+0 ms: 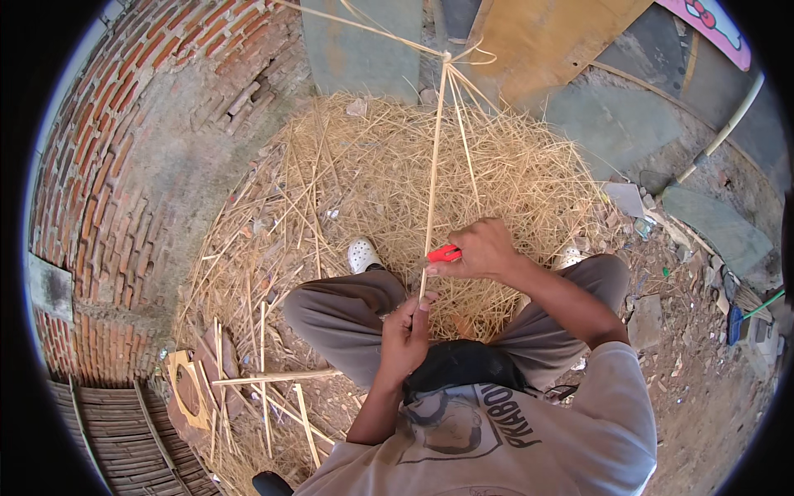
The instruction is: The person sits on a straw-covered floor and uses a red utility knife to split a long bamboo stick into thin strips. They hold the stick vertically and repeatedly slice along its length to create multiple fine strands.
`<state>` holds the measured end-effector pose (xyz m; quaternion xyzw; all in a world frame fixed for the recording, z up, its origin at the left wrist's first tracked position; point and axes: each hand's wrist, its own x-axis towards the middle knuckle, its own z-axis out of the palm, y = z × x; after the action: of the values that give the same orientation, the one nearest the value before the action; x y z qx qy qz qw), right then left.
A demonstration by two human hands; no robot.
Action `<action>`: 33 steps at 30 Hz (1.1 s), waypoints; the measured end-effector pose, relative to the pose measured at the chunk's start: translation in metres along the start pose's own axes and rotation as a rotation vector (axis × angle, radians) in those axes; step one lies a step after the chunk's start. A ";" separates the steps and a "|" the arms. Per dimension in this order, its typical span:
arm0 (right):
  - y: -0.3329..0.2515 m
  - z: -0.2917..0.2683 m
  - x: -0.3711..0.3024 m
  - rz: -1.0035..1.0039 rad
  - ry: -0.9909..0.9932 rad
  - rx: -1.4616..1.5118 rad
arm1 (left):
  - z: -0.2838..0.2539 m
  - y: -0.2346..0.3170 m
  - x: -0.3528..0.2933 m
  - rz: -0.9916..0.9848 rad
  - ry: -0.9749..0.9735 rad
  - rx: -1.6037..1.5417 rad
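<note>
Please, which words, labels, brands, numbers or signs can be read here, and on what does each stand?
Shirt: large dark lettering beside a printed picture; I don't copy its wording.
Pink board: a drawing; no lettering readable.
Red tool in the right hand: none readable.

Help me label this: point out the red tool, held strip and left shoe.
Red tool point(445, 254), head view: red body.
Held strip point(436, 165), head view: middle length.
Left shoe point(361, 255), head view: white upper.
</note>
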<state>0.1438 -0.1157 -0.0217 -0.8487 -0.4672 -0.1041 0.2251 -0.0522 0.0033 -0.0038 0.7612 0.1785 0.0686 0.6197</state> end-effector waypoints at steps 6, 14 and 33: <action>0.034 -0.006 0.014 0.161 0.067 -0.032 | -0.008 0.007 -0.017 0.044 -0.074 0.051; 0.013 0.009 0.000 0.080 0.027 -0.005 | -0.018 -0.004 -0.038 0.025 -0.065 0.030; 0.116 -0.016 0.035 0.567 0.080 -0.065 | -0.046 0.006 -0.091 0.031 -0.306 0.216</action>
<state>0.2606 -0.1509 -0.0275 -0.9473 -0.1987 -0.0852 0.2363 -0.1509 0.0122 0.0225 0.8274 0.0769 -0.0579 0.5533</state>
